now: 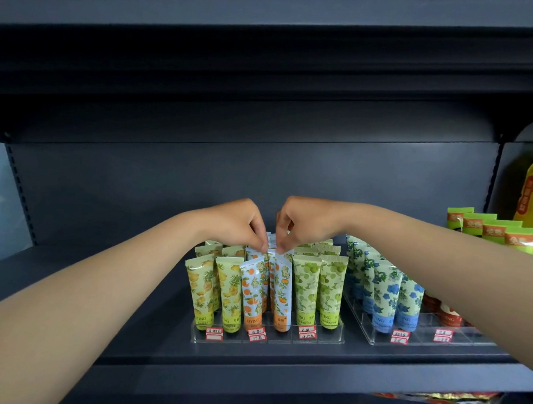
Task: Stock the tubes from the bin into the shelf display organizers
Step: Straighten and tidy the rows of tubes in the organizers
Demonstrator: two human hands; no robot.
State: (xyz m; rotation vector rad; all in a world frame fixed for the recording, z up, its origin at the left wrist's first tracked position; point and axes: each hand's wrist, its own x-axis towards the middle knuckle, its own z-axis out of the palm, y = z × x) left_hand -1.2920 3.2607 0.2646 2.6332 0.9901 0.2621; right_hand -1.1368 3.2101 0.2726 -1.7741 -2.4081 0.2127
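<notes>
Here, on the dark shelf (128,290), a clear organizer (266,339) holds upright tubes in rows: yellow pineapple tubes (213,292) at its left, orange-print tubes (253,294) in the middle, green tubes (319,289) at its right. The left hand (235,225) reaches over the yellow rows, its curled fingertips pinching the crimped top of an orange-print tube in the middle rows. Just beside it, nearly touching, the right hand (304,226) pinches the top of a neighbouring orange-print tube. Farther right, a second clear organizer (422,339) carries blue flower tubes (387,290), with red tubes (445,312) partly hidden behind the right forearm. Green packets (494,231) stand at the far right.
</notes>
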